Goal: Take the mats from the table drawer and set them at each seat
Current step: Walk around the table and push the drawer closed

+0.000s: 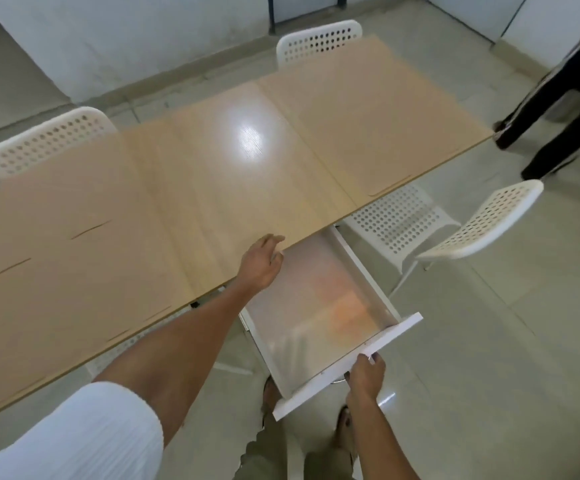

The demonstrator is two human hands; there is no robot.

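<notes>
While drawer [319,320] is pulled out under worktop [177,188]:
right hand [366,374]: front panel gripped
left hand [262,265]: open, nothing held, at worktop edge
mats [345,308]: translucent, laid in drawer

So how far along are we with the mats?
Early. Done: the drawer is pulled out. In hand: the right hand grips its white front while the left hand reaches in, holding nothing yet. Left: every mat; the tabletop shows none, and the drawer's contents are too blurred to identify.
</notes>
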